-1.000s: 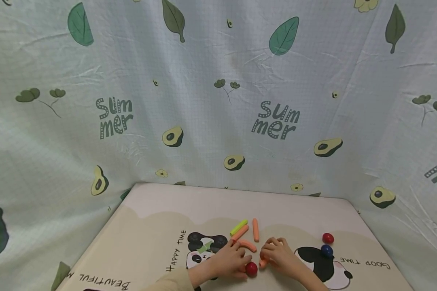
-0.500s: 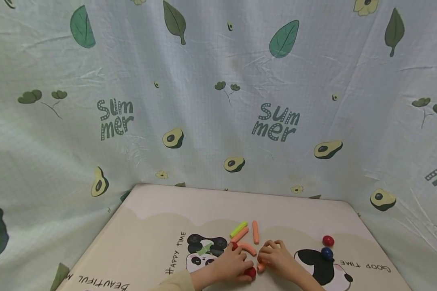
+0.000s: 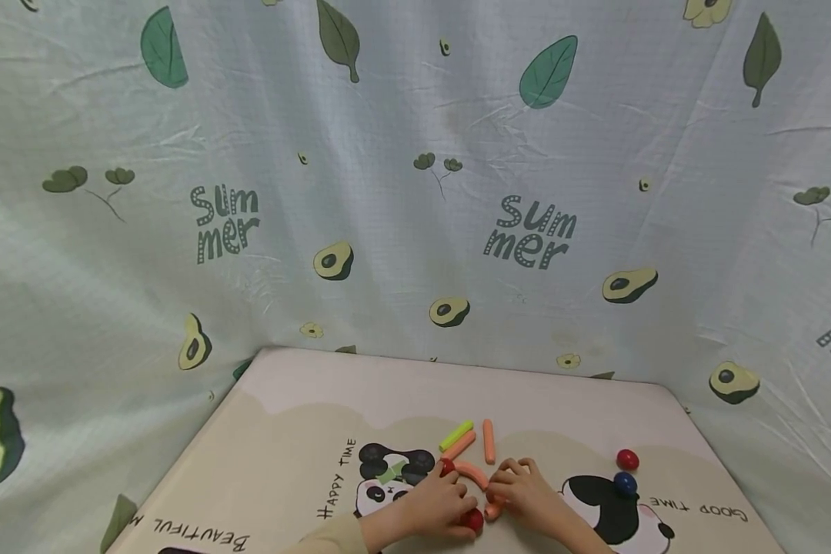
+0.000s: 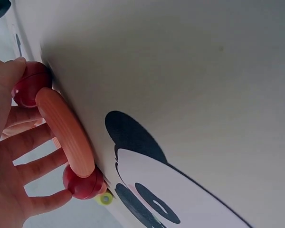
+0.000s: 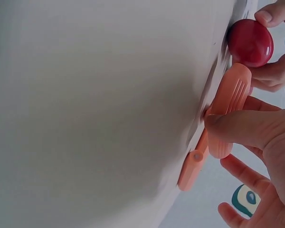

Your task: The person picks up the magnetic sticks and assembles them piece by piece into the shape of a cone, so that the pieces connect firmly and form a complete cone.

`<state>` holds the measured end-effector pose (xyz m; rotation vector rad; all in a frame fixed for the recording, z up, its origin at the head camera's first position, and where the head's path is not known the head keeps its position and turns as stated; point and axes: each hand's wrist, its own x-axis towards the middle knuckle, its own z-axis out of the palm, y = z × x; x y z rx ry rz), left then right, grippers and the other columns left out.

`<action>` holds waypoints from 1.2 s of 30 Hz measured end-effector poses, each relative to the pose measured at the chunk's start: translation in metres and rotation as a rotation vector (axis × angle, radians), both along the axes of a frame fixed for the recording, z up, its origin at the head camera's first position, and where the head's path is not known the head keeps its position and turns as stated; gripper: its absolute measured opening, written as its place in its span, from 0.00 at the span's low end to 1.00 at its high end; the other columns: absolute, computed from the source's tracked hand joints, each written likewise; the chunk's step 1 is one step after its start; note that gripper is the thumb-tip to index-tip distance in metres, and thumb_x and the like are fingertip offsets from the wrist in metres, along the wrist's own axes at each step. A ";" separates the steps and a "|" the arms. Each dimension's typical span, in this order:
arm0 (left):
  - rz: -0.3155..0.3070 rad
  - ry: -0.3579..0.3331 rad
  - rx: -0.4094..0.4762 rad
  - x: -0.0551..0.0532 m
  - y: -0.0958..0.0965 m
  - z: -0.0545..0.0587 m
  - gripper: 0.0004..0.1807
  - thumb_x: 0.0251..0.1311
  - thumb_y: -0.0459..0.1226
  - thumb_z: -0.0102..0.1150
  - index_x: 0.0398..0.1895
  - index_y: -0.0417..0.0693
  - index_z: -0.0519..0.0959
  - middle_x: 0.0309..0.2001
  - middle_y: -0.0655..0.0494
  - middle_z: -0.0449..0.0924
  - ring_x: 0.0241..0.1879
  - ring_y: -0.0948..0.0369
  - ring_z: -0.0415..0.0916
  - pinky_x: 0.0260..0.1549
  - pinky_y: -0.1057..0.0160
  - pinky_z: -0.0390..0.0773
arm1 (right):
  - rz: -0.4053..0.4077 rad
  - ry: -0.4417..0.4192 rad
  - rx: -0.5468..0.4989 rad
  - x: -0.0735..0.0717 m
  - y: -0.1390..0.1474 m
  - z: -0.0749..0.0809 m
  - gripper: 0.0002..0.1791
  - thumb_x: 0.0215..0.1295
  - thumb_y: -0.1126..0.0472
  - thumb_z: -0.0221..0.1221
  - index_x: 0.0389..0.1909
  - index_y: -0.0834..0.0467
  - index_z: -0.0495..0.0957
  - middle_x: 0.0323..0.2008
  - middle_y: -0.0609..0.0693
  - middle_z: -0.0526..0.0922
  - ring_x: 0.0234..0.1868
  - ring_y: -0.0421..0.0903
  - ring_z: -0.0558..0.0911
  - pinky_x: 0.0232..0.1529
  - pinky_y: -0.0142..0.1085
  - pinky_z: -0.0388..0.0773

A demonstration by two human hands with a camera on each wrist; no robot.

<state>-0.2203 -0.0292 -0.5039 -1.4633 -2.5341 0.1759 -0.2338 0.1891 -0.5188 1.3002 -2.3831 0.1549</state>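
Observation:
My left hand [image 3: 438,502] pinches a red ball [image 4: 32,85] between thumb and finger. From that ball a ribbed orange curved rod [image 4: 66,133] runs to a second red ball [image 4: 83,183], which the little finger touches. In the head view the left hand hides this rod. My right hand [image 3: 525,496] grips another orange rod [image 5: 236,85], thumb on its near side. One end of it meets the red ball [image 5: 250,42] at the left thumb. Beyond, another orange curved rod [image 3: 472,474] reaches from the far red ball [image 3: 446,467] toward the right fingertips.
A yellow-green rod [image 3: 456,435] and an orange rod [image 3: 461,446] lie side by side behind the hands, a straight orange rod [image 3: 488,442] beside them. Farther right on the printed mat [image 3: 277,438] sit a red ball [image 3: 627,460] and a blue ball [image 3: 625,483]. A patterned curtain [image 3: 388,192] hangs behind.
The near red ball has shifted slightly left and toward me with the left hand. My right hand has moved a little left with its orange rod. More of the far red ball shows.

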 end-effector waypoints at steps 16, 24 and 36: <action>-0.004 -0.021 -0.010 0.001 0.002 0.001 0.15 0.56 0.59 0.45 0.36 0.65 0.75 0.27 0.68 0.72 0.33 0.69 0.66 0.44 0.54 0.69 | -0.016 -0.067 0.026 0.004 -0.001 -0.001 0.15 0.40 0.61 0.66 0.29 0.43 0.74 0.32 0.34 0.76 0.39 0.37 0.67 0.38 0.45 0.61; -0.027 -0.005 -0.007 -0.002 0.001 0.003 0.15 0.56 0.58 0.45 0.38 0.64 0.75 0.27 0.68 0.74 0.33 0.69 0.68 0.45 0.55 0.69 | -0.018 -0.094 0.062 0.005 0.001 -0.001 0.14 0.43 0.60 0.65 0.31 0.41 0.75 0.33 0.34 0.77 0.39 0.37 0.68 0.38 0.43 0.61; -0.050 -0.021 0.004 -0.006 -0.004 -0.002 0.17 0.56 0.60 0.44 0.37 0.65 0.76 0.25 0.68 0.72 0.31 0.69 0.65 0.42 0.59 0.67 | 0.028 -0.076 0.042 0.006 0.002 -0.005 0.10 0.49 0.58 0.62 0.32 0.41 0.76 0.35 0.33 0.78 0.39 0.37 0.70 0.38 0.41 0.61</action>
